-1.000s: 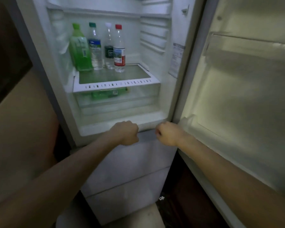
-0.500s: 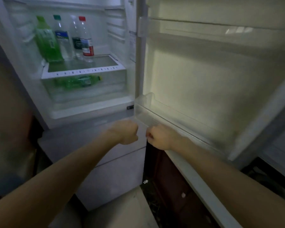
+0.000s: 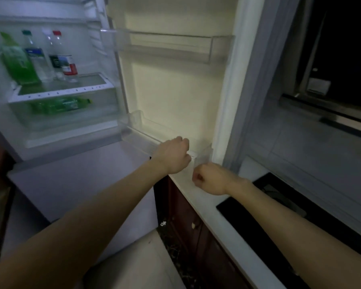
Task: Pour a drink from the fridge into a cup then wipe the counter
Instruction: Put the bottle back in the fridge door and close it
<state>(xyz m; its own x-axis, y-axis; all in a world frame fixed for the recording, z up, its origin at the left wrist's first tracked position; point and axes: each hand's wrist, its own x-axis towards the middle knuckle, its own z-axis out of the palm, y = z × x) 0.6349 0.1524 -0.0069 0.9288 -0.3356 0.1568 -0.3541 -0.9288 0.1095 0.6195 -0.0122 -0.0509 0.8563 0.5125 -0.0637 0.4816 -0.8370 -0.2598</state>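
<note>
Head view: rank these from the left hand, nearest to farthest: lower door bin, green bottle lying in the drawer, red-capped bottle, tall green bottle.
1. lower door bin: on the open door, right at the left hand.
2. lying green bottle: in the drawer under the shelf.
3. red-capped bottle: upright on the shelf.
4. tall green bottle: far left end of the shelf.
</note>
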